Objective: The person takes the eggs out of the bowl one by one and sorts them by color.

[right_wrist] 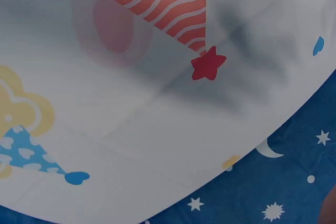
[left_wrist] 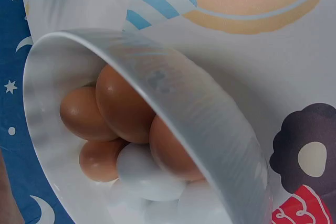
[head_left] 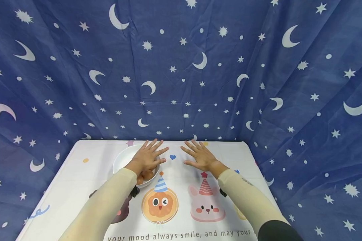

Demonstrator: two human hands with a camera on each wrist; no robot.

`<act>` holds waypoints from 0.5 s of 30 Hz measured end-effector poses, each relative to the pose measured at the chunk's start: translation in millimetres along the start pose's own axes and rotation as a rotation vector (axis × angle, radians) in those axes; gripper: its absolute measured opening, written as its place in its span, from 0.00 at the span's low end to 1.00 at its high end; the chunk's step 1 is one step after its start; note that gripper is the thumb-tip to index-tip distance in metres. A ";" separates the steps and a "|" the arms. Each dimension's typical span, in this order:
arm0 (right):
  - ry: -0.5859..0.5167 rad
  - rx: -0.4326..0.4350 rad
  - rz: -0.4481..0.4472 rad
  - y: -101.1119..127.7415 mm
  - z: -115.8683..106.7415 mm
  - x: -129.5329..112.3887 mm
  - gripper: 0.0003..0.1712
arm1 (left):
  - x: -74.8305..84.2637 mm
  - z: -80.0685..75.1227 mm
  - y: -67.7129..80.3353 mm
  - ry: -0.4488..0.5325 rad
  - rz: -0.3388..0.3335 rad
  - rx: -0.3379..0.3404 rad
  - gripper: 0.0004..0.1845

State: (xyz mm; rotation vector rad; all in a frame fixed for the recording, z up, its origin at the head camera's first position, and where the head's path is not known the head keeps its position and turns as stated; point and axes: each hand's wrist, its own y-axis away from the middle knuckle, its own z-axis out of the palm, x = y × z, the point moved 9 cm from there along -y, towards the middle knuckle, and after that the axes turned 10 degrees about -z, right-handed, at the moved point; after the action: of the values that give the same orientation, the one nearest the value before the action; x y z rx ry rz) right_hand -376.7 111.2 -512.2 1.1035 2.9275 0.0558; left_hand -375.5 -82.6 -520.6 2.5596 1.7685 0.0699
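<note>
A white bowl stands at the back left of the table. In the left wrist view its wall curves around several brown eggs and several white eggs. My left hand is spread above the bowl, palm down, fingers straight and holding nothing. It hides part of the bowl's inside in the head view, where brown eggs show below the wrist. To the right, my right hand is spread over the cloth, also with nothing in it; its shadow falls beside the printed red star.
A white tablecloth with printed cartoon faces and lettering covers the table. Behind and at both sides hangs a blue curtain with moons and stars, right up against the table's back edge.
</note>
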 end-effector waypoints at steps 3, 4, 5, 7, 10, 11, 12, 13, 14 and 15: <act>-0.013 -0.002 0.003 -1.3 1.9 0.2 0.42 | -0.1 0.5 -0.7 0.002 0.001 0.000 0.35; -0.021 -0.004 0.006 -1.8 3.4 -0.1 0.42 | 0.1 0.9 -0.7 0.004 0.001 0.001 0.35; -0.027 -0.007 0.008 -2.5 4.5 -0.8 0.42 | -0.1 1.1 -0.7 0.006 0.000 0.003 0.35; -0.055 -0.005 0.011 -3.8 5.4 -3.4 0.42 | -0.4 -0.1 0.0 0.012 0.001 0.011 0.37; -0.107 0.019 0.007 -7.0 4.6 -10.3 0.42 | -3.1 -1.1 1.0 0.021 -0.005 0.020 0.37; -0.128 0.032 0.001 -8.6 3.9 -13.6 0.42 | -4.7 -1.2 1.4 0.030 -0.009 0.022 0.37; -0.151 0.047 -0.004 -10.2 3.4 -17.2 0.41 | -6.1 -1.3 2.0 0.037 -0.012 0.022 0.37; -0.177 0.064 -0.015 -12.1 2.6 -21.4 0.41 | -8.1 -0.9 2.5 0.048 -0.015 0.024 0.36; -0.197 0.073 -0.024 -13.9 2.6 -25.6 0.40 | -10.6 0.1 3.0 0.053 -0.025 0.020 0.36; -0.208 0.076 -0.029 -15.8 3.0 -29.6 0.40 | -12.8 0.7 3.7 0.061 -0.033 0.018 0.36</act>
State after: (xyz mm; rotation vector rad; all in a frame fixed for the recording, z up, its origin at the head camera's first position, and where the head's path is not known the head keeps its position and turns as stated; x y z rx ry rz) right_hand -364.7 79.9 -515.8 1.0080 2.7789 -0.1619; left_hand -376.5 -95.9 -521.3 2.5668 1.8393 0.1330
